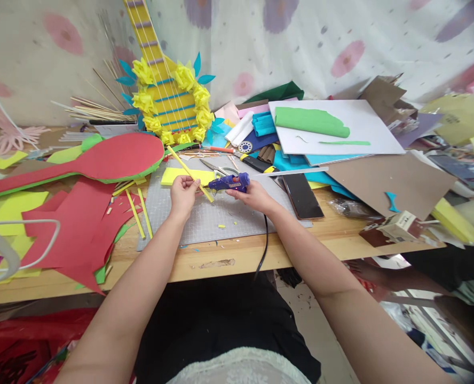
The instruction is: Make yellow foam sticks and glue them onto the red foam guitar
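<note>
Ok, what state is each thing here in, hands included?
Left hand, closed on the yellow strip
Right hand, gripping the hot glue gun
Yellow strip, held at a slant
Hot glue gun, held, nozzle toward the yellow strip
Power cord, hanging down
Black smartphone, lying flat, screen dark
Green sheet, rolled up
Yellow guitar model, upright, strung
Red paddle-shaped cutout, lying red side up
Cutting mat, flat, partly covered

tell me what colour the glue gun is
The glue gun is blue-purple, best seen in the head view.
</note>
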`<act>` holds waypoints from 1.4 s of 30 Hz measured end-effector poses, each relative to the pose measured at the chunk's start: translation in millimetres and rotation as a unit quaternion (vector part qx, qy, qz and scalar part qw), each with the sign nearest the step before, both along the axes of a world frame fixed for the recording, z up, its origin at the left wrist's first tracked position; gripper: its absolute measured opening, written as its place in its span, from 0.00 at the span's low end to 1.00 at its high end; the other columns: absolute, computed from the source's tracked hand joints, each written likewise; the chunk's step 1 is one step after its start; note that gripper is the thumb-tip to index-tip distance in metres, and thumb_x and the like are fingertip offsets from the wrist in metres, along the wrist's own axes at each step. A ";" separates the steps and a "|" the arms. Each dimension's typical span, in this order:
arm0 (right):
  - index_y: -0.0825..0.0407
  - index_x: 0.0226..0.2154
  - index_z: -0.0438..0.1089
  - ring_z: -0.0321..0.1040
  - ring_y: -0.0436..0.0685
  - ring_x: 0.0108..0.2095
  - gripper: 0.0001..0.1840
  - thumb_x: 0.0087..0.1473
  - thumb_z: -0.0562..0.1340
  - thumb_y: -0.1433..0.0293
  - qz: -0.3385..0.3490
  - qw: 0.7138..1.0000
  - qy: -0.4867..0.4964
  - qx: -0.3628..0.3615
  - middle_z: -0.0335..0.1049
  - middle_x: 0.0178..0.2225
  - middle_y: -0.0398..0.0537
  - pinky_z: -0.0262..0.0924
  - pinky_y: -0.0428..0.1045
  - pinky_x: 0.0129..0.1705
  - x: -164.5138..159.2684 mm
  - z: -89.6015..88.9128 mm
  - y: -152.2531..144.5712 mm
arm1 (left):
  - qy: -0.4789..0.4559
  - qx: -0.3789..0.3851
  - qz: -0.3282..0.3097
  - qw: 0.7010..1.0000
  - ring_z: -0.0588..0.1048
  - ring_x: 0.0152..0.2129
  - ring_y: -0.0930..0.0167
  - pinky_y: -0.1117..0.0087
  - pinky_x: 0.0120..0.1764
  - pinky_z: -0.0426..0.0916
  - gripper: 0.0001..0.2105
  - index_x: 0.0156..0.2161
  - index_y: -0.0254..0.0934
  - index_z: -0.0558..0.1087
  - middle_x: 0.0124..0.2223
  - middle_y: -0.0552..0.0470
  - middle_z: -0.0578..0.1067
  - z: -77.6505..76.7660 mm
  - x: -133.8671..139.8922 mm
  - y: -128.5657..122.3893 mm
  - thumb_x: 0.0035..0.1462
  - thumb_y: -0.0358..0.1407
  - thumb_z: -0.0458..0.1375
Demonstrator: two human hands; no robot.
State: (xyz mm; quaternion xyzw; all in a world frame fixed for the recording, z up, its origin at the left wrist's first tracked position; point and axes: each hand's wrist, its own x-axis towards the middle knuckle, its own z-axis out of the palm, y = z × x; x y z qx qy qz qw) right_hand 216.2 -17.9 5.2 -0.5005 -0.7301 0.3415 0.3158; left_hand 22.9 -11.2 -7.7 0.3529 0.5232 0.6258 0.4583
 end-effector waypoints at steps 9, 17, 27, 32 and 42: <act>0.49 0.37 0.70 0.67 0.55 0.33 0.20 0.45 0.61 0.54 -0.010 1.000 0.024 0.001 0.72 0.31 0.45 0.61 0.49 0.33 -0.8 2.0 0.0 | -0.001 -0.010 -0.017 1.000 0.72 0.21 0.75 0.71 0.26 0.71 0.08 0.28 0.36 0.63 0.24 0.57 0.69 1.6 1.7 -1.6 0.44 0.26 0.58; 0.51 0.23 0.64 0.55 0.47 0.17 0.24 0.45 0.56 0.47 -0.091 0.985 0.131 -0.064 0.66 0.22 0.45 0.55 0.46 0.20 15.1 -1.9 7.3 | -0.050 -0.025 -0.044 0.997 0.74 0.22 0.73 0.67 0.30 0.71 0.11 0.29 0.35 0.63 0.24 0.56 0.71 0.4 -1.7 -1.0 0.42 0.29 0.62; 0.56 0.29 0.71 0.69 0.58 0.31 0.25 0.45 0.57 0.50 -0.309 0.950 -0.023 0.026 0.72 0.28 0.54 0.61 0.51 0.36 43.3 -20.9 35.7 | -0.118 -0.005 -0.013 0.993 0.74 0.22 0.75 0.71 0.31 0.71 0.11 0.28 0.34 0.64 0.24 0.57 0.71 0.5 -3.7 2.2 0.41 0.29 0.63; 0.57 0.39 0.70 0.68 0.64 0.42 0.28 0.48 0.56 0.51 -0.329 0.933 -0.142 0.014 0.72 0.38 0.60 0.59 0.54 0.42 42.2 -21.0 43.6 | -0.131 0.008 0.004 0.991 0.74 0.22 0.77 0.73 0.30 0.71 0.10 0.28 0.34 0.63 0.24 0.57 0.71 -2.7 -5.6 4.6 0.43 0.28 0.62; 0.57 0.35 0.68 0.68 0.62 0.38 0.21 0.45 0.62 0.57 -0.217 0.914 -0.338 -0.060 0.72 0.34 0.57 0.59 0.53 0.39 58.6 35.8 1.8 | -0.186 0.009 -0.002 0.983 0.75 0.25 0.76 0.73 0.35 0.71 0.09 0.28 0.35 0.63 0.26 0.56 0.73 -1.2 -10.4 6.5 0.45 0.27 0.62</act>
